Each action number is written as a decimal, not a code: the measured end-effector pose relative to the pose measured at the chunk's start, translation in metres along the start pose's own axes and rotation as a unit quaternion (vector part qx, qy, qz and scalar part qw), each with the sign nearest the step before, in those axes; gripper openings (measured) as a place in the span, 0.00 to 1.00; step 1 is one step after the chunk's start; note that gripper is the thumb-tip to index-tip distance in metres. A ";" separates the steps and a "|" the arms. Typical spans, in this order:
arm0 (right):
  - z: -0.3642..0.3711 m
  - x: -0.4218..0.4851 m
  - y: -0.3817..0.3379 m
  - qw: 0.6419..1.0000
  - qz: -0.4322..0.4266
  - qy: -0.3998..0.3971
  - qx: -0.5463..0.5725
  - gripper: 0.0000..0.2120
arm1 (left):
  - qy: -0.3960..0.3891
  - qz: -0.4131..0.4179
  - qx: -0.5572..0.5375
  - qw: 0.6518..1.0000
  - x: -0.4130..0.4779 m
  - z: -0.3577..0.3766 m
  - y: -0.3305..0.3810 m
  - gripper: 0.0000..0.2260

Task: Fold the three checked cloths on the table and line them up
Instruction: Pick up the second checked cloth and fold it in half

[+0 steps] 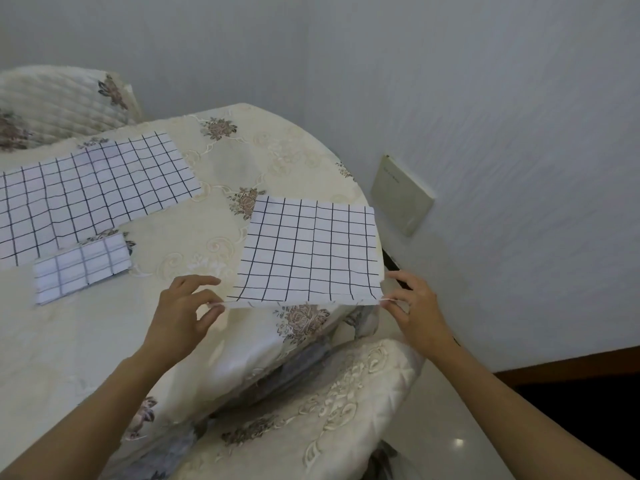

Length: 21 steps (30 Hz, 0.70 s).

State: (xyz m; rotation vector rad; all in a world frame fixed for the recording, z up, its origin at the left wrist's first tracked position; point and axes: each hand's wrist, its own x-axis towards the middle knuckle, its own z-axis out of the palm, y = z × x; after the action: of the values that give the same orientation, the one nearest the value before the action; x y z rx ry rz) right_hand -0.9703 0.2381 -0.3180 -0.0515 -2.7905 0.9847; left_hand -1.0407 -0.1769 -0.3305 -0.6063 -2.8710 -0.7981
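Note:
Three white cloths with black checks are on the table. A folded-over cloth [310, 249] lies at the table's right edge; my left hand [185, 313] pinches its near left corner and my right hand [414, 308] pinches its near right corner, lifting that edge slightly. A large unfolded cloth [93, 192] lies flat at the far left. A small folded cloth [81, 266] sits just in front of the unfolded one.
The round table [194, 237] wears a cream embroidered cover with flower patterns. A padded chair [311, 410] stands close at the front right, another chair back [59, 102] at the far left. A wall plate [401, 195] is on the wall at right.

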 end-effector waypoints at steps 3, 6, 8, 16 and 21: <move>-0.010 0.003 -0.004 0.999 0.020 0.012 0.030 0.08 | 0.010 -0.032 -0.040 0.999 0.011 -0.008 0.005 0.06; -0.020 0.011 -0.008 0.997 0.062 0.014 0.052 0.04 | 0.032 -0.049 -0.082 0.995 0.027 -0.018 0.016 0.06; -0.024 0.018 -0.007 0.994 0.093 0.019 0.054 0.04 | 0.043 -0.049 -0.095 0.993 0.040 -0.024 0.023 0.06; -0.032 0.046 -0.004 0.978 0.158 0.069 0.120 0.04 | 0.059 -0.059 -0.117 0.990 0.093 -0.024 0.029 0.04; -0.029 0.081 0.009 0.966 0.182 0.080 0.168 0.05 | 0.059 -0.090 -0.136 0.985 0.136 -0.013 0.030 0.04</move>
State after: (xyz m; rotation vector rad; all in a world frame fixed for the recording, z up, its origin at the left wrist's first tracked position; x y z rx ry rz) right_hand -1.0445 0.2701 -0.2889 -0.5847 -2.4765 1.4522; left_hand -1.1530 -0.1126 -0.2777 -0.3114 -2.7570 -1.2219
